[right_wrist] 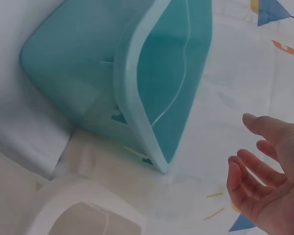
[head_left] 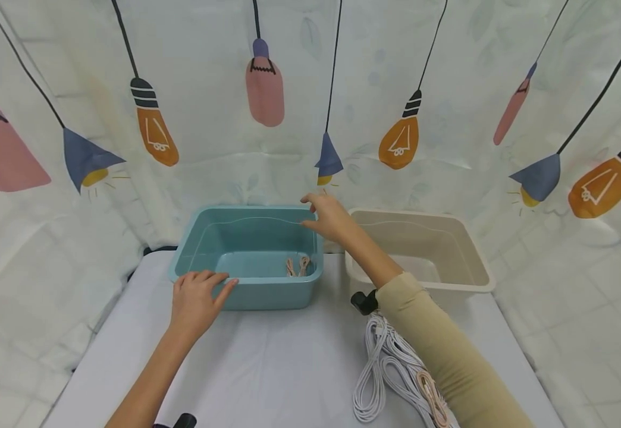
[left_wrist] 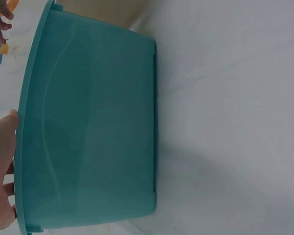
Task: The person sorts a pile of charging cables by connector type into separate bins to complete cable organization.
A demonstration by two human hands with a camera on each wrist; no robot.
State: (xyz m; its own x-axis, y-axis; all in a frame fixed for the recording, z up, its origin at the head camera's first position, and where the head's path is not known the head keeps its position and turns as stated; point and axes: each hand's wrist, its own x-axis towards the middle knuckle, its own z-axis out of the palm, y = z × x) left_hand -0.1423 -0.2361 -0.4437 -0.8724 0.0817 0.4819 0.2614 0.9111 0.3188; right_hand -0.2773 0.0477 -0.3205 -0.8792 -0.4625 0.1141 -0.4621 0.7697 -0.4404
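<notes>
My left hand [head_left: 195, 300] rests on the front left rim of a teal plastic bin [head_left: 267, 295], its fingers lying over the edge. In the left wrist view the thumb [left_wrist: 12, 117] touches that rim. My right hand [head_left: 332, 217] is raised over the bin's back right corner, with nothing in it. The right wrist view has its fingers [right_wrist: 255, 171] loosely curled and the thumb apart from them. Two small pinkish-beige cord bundles [head_left: 303, 266] lie inside the teal bin, at its right end.
A beige bin [head_left: 476, 267] stands right of the teal one, partly behind my right forearm. Several bundled white cords [head_left: 369, 380] and a peach cord bundle [head_left: 432, 398] lie on the white table [head_left: 273, 368], partly under the right sleeve. A lamp-patterned curtain [head_left: 209, 119] hangs behind.
</notes>
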